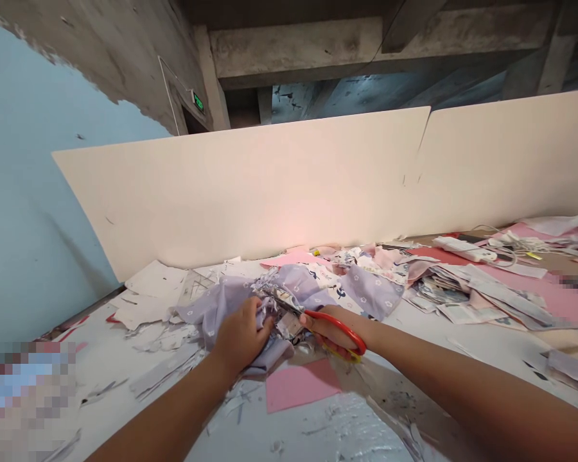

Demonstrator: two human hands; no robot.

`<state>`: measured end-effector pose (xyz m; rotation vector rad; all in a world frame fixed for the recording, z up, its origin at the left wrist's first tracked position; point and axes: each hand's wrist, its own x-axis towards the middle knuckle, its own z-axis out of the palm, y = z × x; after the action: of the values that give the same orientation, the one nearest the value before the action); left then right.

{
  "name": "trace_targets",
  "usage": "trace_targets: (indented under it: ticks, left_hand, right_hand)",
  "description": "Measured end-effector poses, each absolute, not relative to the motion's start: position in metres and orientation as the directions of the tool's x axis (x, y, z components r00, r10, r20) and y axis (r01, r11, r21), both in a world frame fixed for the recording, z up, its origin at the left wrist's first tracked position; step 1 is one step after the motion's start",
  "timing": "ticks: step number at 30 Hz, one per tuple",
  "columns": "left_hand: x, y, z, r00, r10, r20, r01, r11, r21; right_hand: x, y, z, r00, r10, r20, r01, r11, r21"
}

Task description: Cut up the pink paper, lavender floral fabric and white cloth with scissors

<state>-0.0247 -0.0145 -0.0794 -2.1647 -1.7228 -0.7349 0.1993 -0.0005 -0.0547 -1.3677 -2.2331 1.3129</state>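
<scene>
My left hand (pixel 241 335) is closed on a bunched piece of lilac fabric (pixel 224 301) with small white flowers, pressing it onto the white table (pixel 125 359). My right hand (pixel 334 328) grips red-handled scissors (pixel 336 326). Their metal blades (pixel 282 299) point left into the fabric next to my left fingers. A pink sheet (pixel 299 384) lies flat just below both hands. I cannot tell whether the blades are apart or closed.
A tall cream board (pixel 289 179) stands along the table's far edge. Fabric scraps and paper offcuts (pixel 390 276) are heaped behind my hands. Pink sheets, a white power strip (pixel 465 249) and cables lie at the right. Paper scraps (pixel 149 295) cover the left.
</scene>
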Motion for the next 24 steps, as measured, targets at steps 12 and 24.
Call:
trace_targets:
  ticks: [12,24]
  left_hand:
    - [-0.041,0.004,-0.074,-0.023,0.790,0.612,0.750,-0.392,0.533]
    - [-0.026,-0.014,-0.049,-0.017,0.842,0.539,0.571,-0.435,0.697]
  right_hand:
    - [0.198,-0.019,-0.031,-0.629,0.708,-0.321,0.424,-0.034,-0.905]
    - [0.207,-0.022,-0.019,-0.668,0.701,-0.251,0.581,0.280,-0.764]
